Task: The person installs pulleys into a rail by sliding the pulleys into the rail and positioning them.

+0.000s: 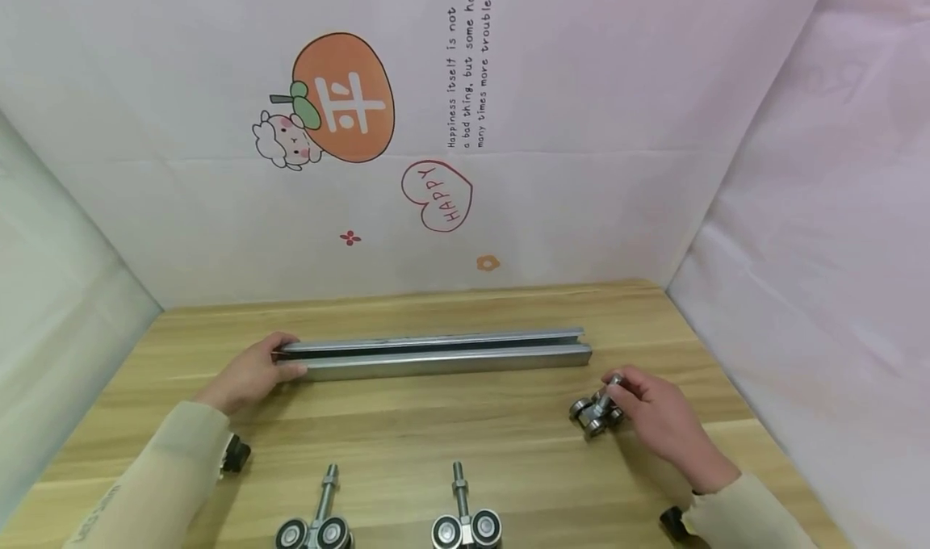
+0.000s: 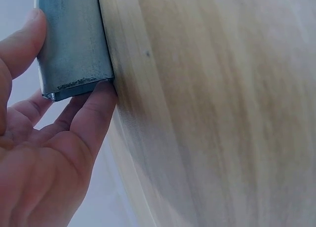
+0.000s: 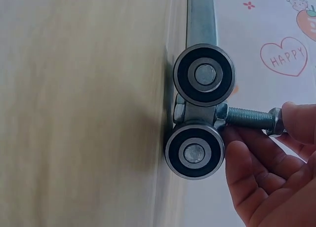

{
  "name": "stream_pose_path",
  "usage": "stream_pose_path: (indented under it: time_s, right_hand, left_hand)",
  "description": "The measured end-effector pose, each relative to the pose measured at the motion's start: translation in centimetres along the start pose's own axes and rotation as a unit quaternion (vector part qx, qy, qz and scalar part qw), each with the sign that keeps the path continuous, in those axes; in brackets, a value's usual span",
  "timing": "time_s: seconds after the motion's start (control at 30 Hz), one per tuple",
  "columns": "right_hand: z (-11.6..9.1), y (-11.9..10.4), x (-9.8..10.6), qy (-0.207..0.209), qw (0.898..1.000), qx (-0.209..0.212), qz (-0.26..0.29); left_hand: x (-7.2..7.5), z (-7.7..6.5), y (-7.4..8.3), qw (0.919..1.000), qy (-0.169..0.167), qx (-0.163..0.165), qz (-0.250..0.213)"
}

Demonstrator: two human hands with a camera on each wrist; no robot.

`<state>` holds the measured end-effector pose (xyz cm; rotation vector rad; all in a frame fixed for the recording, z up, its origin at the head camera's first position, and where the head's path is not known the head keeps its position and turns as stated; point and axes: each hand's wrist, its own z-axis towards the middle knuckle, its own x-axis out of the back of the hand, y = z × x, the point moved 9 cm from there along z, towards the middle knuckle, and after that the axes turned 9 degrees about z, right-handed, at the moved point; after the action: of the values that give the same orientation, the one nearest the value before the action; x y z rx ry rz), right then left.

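A slotted steel channel rail [image 1: 443, 363] lies across the far part of the table, its open slot facing up. My left hand [image 1: 250, 371] grips the rail's left end, thumb on the near side; the left wrist view shows the fingers at the end of the rail [image 2: 76, 44]. To the right of the rail, my right hand [image 1: 661, 416] pinches the threaded bolt of a four-wheeled roller trolley [image 1: 596, 414]. In the right wrist view, two wheels of this trolley [image 3: 205, 75] face the camera and its bolt points toward the thumb.
Two more roller trolleys stand at the table's near edge, bolts upward: one on the left [image 1: 323, 525] and one near the middle [image 1: 462, 525]. Behind the wood-grain table [image 1: 436, 428] hangs a printed white cloth [image 1: 567, 169], with white cloth walls on both sides.
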<state>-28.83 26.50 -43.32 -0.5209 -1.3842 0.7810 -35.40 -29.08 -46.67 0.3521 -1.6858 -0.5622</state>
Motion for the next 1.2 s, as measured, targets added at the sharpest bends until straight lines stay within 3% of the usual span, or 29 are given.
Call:
stream_pose_path:
  time_s: [0.43, 1.2]
  right_hand:
    - [0.9, 0.5, 1.1, 0.008, 0.999, 0.024, -0.039]
    - [3.3, 4.1, 3.6, 0.029, 0.997, -0.025, -0.064]
  left_hand:
    - [0.1, 0.0, 0.0, 0.9999, -0.001, 0.007, 0.009]
    - [0.2, 0.0, -0.2, 0.9999, -0.001, 0.015, -0.001]
